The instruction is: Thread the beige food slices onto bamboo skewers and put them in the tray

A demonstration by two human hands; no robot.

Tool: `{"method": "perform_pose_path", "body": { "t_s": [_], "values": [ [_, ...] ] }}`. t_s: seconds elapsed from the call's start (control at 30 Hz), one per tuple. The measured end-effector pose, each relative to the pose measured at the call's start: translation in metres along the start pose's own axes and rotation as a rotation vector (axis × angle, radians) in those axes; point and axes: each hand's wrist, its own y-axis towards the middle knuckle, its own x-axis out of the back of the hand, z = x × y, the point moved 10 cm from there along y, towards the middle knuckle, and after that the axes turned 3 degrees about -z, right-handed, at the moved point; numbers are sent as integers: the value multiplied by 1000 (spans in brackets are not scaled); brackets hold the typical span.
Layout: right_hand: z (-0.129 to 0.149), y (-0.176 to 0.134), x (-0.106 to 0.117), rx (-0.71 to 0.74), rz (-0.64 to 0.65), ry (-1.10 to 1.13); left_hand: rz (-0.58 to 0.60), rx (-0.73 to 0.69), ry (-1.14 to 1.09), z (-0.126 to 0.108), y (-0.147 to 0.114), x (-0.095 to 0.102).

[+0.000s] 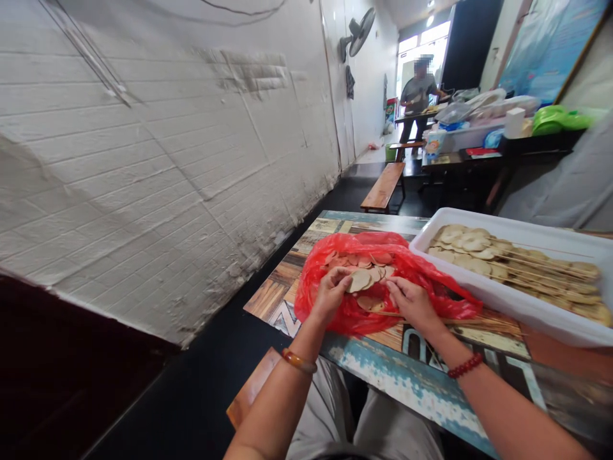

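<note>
A red plastic bag (316, 281) lies spread open on the table with many thin, pale round food slices (368, 303) inside. Over it, my left hand (331, 291) pinches a small overlapping row of pale slices (363, 280) between thumb and fingers. My right hand (412, 303) is closed at the right end of that row, its thumb and forefinger pressed together; what they grip is too small to make out. A thin wooden stick (385, 314) shows just left of and below my right hand; whether it is held cannot be told.
To the right, a white plastic tub (483, 285) holds many skewered slices (541, 271). The table (275, 294) has a patterned wood-look top. Beyond stand a wooden bench (384, 185), another table with bags and green bowls (558, 120), and a person (419, 89). A brick-patterned wall (191, 166) runs along the left.
</note>
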Motion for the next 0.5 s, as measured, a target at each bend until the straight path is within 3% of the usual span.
{"method": "perform_pose_path", "body": {
  "t_s": [0.13,0.27,0.4,0.5],
  "values": [
    [-6,-1,-10,-126,58,208,87,44,-75,0,-1,-19],
    [-11,-2,-17,-204,89,401,94,48,-96,1,-3,-25],
    [-17,-3,-17,-263,74,474,116,60,-112,6,-6,-30],
    [-16,-3,-12,-240,24,436,70,24,-69,8,-6,-24]
  ]
}}
